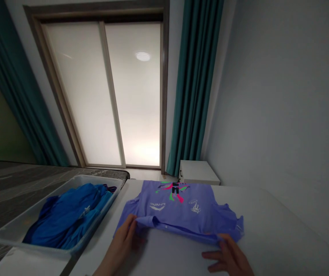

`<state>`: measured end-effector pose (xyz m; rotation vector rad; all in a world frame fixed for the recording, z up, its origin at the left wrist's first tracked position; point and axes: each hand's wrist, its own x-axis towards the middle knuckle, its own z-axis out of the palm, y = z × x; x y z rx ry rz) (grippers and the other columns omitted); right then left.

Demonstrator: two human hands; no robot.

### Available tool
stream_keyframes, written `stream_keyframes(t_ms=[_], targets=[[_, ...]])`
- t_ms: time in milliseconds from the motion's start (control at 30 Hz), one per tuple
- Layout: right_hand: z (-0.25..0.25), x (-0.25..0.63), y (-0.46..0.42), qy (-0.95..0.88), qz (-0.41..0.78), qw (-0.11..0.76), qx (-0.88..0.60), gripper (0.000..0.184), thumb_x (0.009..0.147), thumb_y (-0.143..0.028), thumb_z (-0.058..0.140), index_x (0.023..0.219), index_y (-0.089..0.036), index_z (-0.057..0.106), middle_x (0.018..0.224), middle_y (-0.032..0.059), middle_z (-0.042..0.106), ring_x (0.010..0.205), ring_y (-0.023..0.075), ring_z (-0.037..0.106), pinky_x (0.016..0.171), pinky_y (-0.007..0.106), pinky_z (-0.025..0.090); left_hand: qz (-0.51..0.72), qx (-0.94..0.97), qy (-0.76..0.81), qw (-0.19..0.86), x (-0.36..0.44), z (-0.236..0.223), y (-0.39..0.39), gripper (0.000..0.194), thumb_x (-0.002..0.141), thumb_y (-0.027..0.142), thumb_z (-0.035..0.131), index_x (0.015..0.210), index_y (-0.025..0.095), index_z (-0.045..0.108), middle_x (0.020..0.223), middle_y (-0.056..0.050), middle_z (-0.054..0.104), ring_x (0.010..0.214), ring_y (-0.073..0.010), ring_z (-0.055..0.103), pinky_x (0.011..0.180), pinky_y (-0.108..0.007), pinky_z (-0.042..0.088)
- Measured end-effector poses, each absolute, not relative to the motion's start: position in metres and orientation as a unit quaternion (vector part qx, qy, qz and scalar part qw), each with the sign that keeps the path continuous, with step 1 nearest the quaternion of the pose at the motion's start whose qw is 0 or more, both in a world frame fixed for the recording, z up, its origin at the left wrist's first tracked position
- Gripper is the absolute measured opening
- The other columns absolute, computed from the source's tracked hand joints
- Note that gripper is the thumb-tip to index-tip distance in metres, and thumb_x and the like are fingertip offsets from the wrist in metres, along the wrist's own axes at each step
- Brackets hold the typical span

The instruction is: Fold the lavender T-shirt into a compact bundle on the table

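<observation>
A purple T-shirt (178,216) with white logos and a pink, green and black print lies on the white table (270,234), its collar edge toward me. My left hand (126,234) pinches the shirt by the left shoulder near the collar, and the fabric there is slightly raised. On the other side, my right hand (227,255) grips the near edge at the right shoulder between thumb and forefinger, its other fingers spread below. The shirt's far end reaches the table's far edge.
To the left, a clear plastic bin (12,234) holds blue clothes (69,214). A white cabinet (199,172) stands beyond the table, near a teal curtain (197,84). A grey wall (291,115) rises on the right, with frosted sliding doors (135,107) behind.
</observation>
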<state>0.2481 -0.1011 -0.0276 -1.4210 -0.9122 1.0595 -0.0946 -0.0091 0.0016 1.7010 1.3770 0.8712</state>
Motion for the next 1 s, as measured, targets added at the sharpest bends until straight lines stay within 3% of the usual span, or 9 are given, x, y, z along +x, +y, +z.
stream_keyframes(t_ms=[67, 133, 200, 267, 367, 433, 600, 733, 1000], targets=[[-0.003, 0.257, -0.069, -0.387, 0.496, 0.499, -0.597, 0.066, 0.078, -0.068, 0.054, 0.120, -0.018, 0.049, 0.075, 0.0096, 0.074, 0.070, 0.0304, 0.074, 0.059, 0.044, 0.059, 0.326, 0.659, 0.551, 0.394, -0.086, 0.020, 0.017, 0.047, 0.095, 0.058, 0.022, 0.103, 0.022, 0.051, 0.082, -0.005, 0.070, 0.058, -0.0195, 0.069, 0.047, -0.029, 0.055], [0.031, 0.271, -0.031, -0.471, 0.485, 0.400, -0.619, 0.056, 0.081, -0.063, 0.051, 0.113, -0.017, 0.054, 0.062, 0.0068, 0.071, 0.056, 0.0273, 0.071, 0.056, 0.044, 0.058, 0.289, 0.713, 0.552, 0.324, -0.075, 0.050, 0.050, 0.036, 0.098, 0.045, 0.025, 0.092, 0.021, 0.052, 0.079, -0.005, 0.070, 0.058, -0.0182, 0.069, 0.050, -0.027, 0.054], [0.072, 0.284, 0.006, -0.612, 0.315, 0.361, -0.629, 0.042, 0.084, -0.057, 0.051, 0.095, -0.018, 0.062, 0.058, 0.0057, 0.069, 0.054, 0.0251, 0.068, 0.054, 0.041, 0.057, 0.296, 0.745, 0.560, 0.210, -0.065, 0.087, 0.084, 0.028, 0.097, 0.036, 0.034, 0.084, 0.020, 0.053, 0.073, -0.004, 0.069, 0.062, -0.0188, 0.069, 0.058, -0.028, 0.054], [0.111, 0.292, 0.036, -0.635, 0.240, 0.387, -0.624, 0.037, 0.086, -0.053, 0.050, 0.089, -0.019, 0.063, 0.074, 0.0102, 0.072, 0.073, 0.0279, 0.071, 0.068, 0.044, 0.057, 0.325, 0.746, 0.558, 0.161, -0.056, 0.122, 0.109, 0.025, 0.098, 0.034, 0.037, 0.089, 0.019, 0.055, 0.082, -0.007, 0.071, 0.079, -0.0220, 0.070, 0.070, -0.031, 0.053], [0.142, 0.297, 0.057, -0.636, 0.098, 0.465, -0.609, 0.042, 0.095, -0.045, 0.032, 0.118, -0.020, 0.057, 0.122, 0.0143, 0.064, 0.115, 0.0281, 0.059, 0.096, 0.047, 0.046, 0.404, 0.746, 0.528, 0.038, -0.050, 0.148, 0.122, 0.030, 0.102, 0.034, 0.029, 0.114, 0.019, 0.052, 0.111, -0.011, 0.068, 0.102, -0.0239, 0.066, 0.083, -0.034, 0.050], [0.135, 0.298, 0.054, -0.645, -0.020, 0.487, -0.589, 0.046, 0.097, -0.041, 0.026, 0.130, -0.020, 0.050, 0.133, 0.0139, 0.057, 0.122, 0.0274, 0.053, 0.101, 0.046, 0.041, 0.405, 0.762, 0.504, -0.042, -0.053, 0.142, 0.117, 0.034, 0.102, 0.033, 0.027, 0.126, 0.019, 0.047, 0.118, -0.012, 0.066, 0.102, -0.0242, 0.066, 0.084, -0.035, 0.050], [0.066, 0.306, 0.023, -0.696, -0.008, 0.371, -0.615, 0.041, 0.094, -0.042, 0.028, 0.107, -0.022, 0.061, 0.097, 0.0111, 0.072, 0.090, 0.0279, 0.068, 0.080, 0.040, 0.050, 0.207, 0.826, 0.521, -0.060, -0.078, 0.093, 0.090, 0.029, 0.102, 0.029, 0.029, 0.115, 0.017, 0.052, 0.097, -0.010, 0.071, 0.083, -0.0234, 0.069, 0.072, -0.031, 0.049], [0.041, 0.304, 0.020, -0.662, 0.069, 0.386, -0.639, 0.036, 0.093, -0.046, 0.031, 0.092, -0.024, 0.059, 0.072, 0.0048, 0.070, 0.067, 0.0252, 0.069, 0.063, 0.035, 0.051, 0.183, 0.826, 0.531, -0.053, -0.084, 0.082, 0.087, 0.028, 0.102, 0.029, 0.027, 0.100, 0.018, 0.053, 0.083, -0.009, 0.069, 0.074, -0.0226, 0.068, 0.066, -0.030, 0.046], [0.088, 0.275, 0.065, -0.594, 0.084, 0.486, -0.635, 0.051, 0.097, -0.053, 0.010, 0.105, -0.021, 0.049, 0.074, 0.0065, 0.068, 0.058, 0.0209, 0.067, 0.052, 0.030, 0.051, 0.242, 0.813, 0.525, -0.076, -0.065, 0.128, 0.120, 0.028, 0.101, 0.036, 0.030, 0.101, 0.019, 0.052, 0.089, -0.008, 0.065, 0.085, -0.0232, 0.063, 0.077, -0.034, 0.046]])
